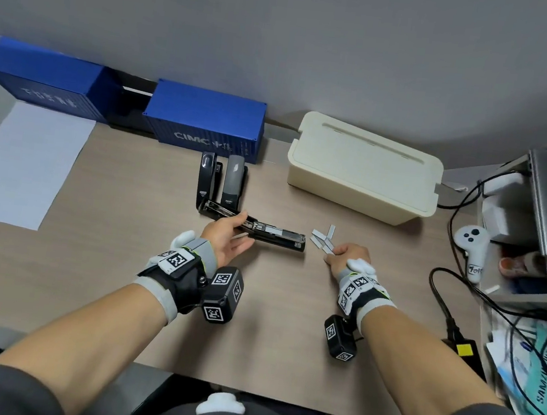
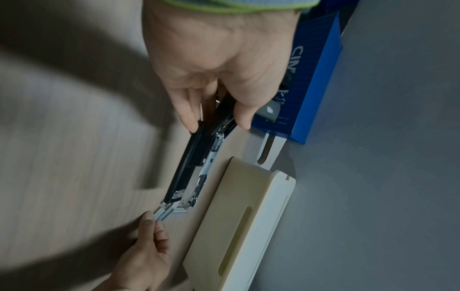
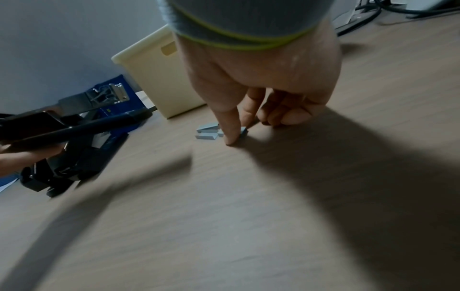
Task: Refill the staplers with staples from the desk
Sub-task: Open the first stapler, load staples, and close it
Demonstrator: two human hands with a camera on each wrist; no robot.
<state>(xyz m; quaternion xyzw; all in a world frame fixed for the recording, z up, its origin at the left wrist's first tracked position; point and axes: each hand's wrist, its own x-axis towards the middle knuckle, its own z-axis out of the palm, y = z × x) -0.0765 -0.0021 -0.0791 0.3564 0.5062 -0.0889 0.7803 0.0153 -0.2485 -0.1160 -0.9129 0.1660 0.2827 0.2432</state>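
A black stapler [image 1: 275, 234], swung open with its metal staple channel [image 2: 206, 167] exposed, lies across the middle of the desk. My left hand [image 1: 243, 233] grips its hinge end between thumb and fingers [image 2: 191, 118]. Two more staplers, one black [image 1: 206, 178] and one grey [image 1: 234, 181], sit shut just behind it. Several loose staple strips [image 1: 321, 238] lie to the right of the open stapler's tip. My right hand [image 1: 330, 250] rests on the desk there, and its thumb and forefinger pinch the nearest staple strip [image 3: 243, 131]. The other fingers are curled under.
Two blue container-shaped boxes [image 1: 207, 120] [image 1: 40, 75] and a cream lidded box [image 1: 366, 170] line the wall. A white sheet of paper [image 1: 22, 162] lies at the left. At the right are a white controller [image 1: 470, 245], black cables with a power adapter [image 1: 461, 347] and a cluttered shelf [image 1: 541, 205].
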